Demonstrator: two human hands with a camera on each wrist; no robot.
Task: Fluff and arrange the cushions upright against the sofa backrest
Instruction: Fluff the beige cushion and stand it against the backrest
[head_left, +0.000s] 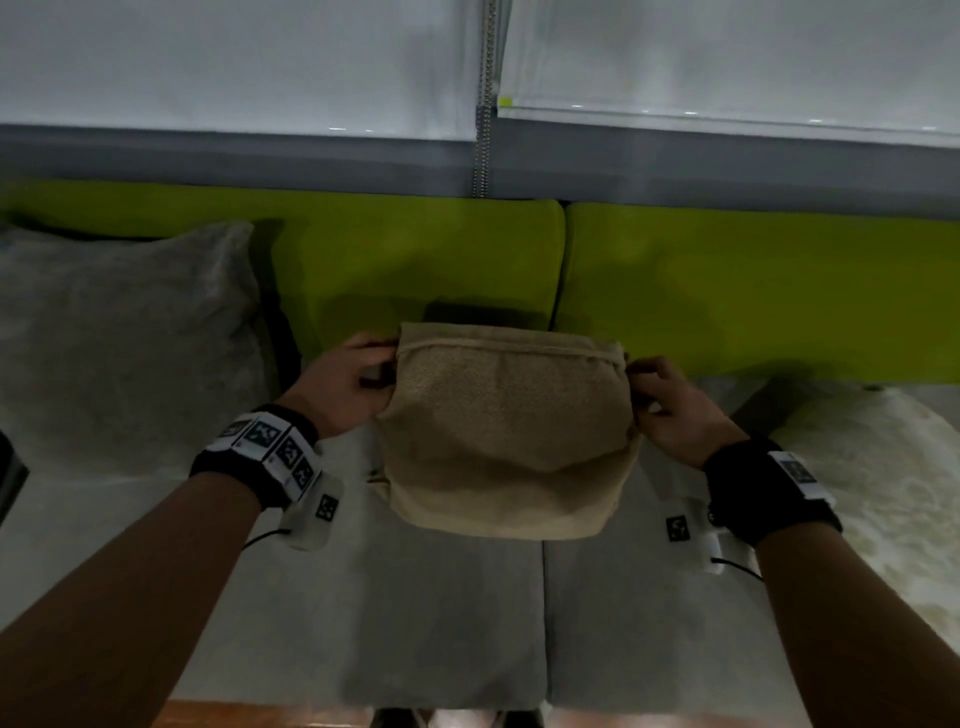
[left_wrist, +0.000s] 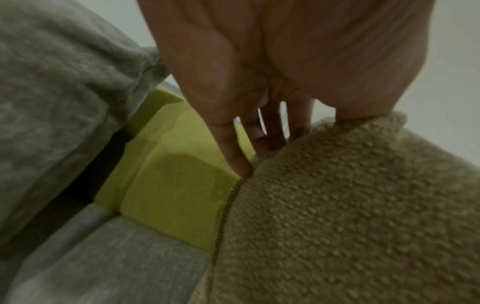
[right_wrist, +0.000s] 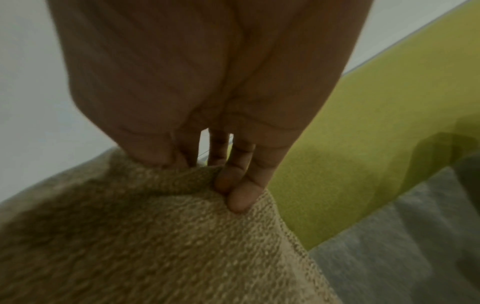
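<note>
A beige knobbly cushion (head_left: 506, 431) is held above the grey seat, in front of the lime-green backrest (head_left: 415, 260). My left hand (head_left: 358, 382) pinches its upper left corner and my right hand (head_left: 662, 397) pinches its upper right corner. In the left wrist view the cushion (left_wrist: 350, 216) fills the lower right, with the thumb on top and the fingers (left_wrist: 270, 133) behind the edge. In the right wrist view the fingers (right_wrist: 239, 185) bunch the cushion's fabric (right_wrist: 155, 236). A grey cushion (head_left: 119, 338) leans upright against the backrest at left.
A pale patterned cushion (head_left: 893, 499) lies on the seat at right. The grey seat (head_left: 441, 623) has a seam down the middle. White blinds (head_left: 234, 62) and a bead chain (head_left: 483, 104) hang behind the sofa. A dark object (head_left: 8, 478) sits at the left edge.
</note>
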